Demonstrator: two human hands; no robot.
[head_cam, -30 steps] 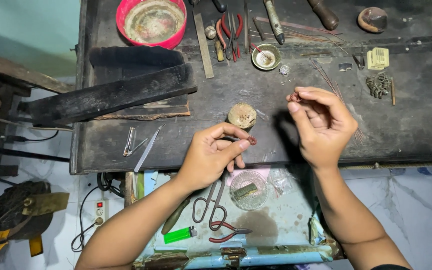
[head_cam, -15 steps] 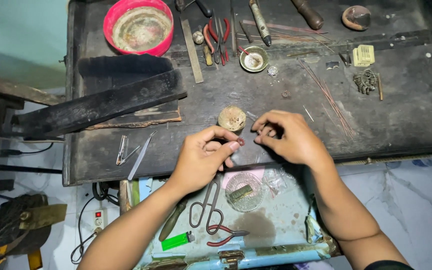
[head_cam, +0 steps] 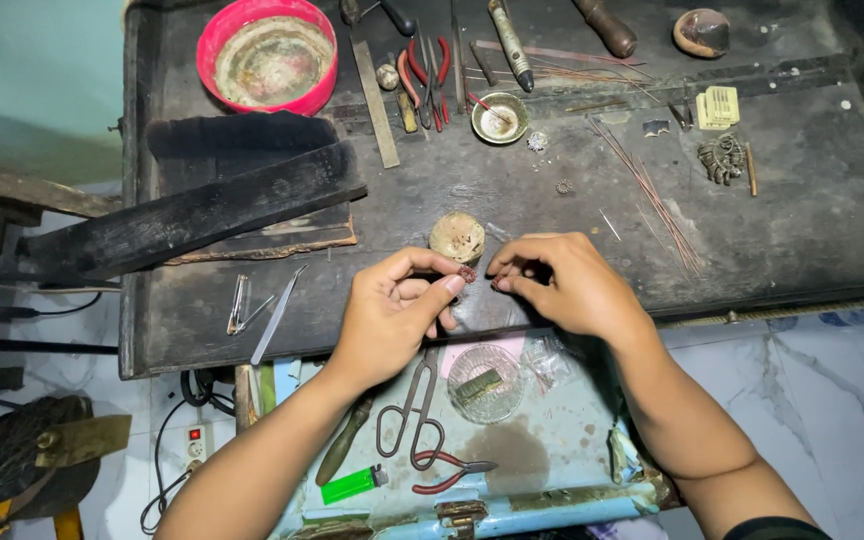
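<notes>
Clutter rings the dark workbench: a red bowl at the far left, red-handled pliers, a small brass dish, thin copper wires to the right, and a round tan disc just beyond the fingers. Scissors and a green lighter lie on the nearer pale tray. The left hand pinches a tiny reddish piece, too small to make out, over the bench's front edge. The right hand, curled, pinches at something hidden beside it.
</notes>
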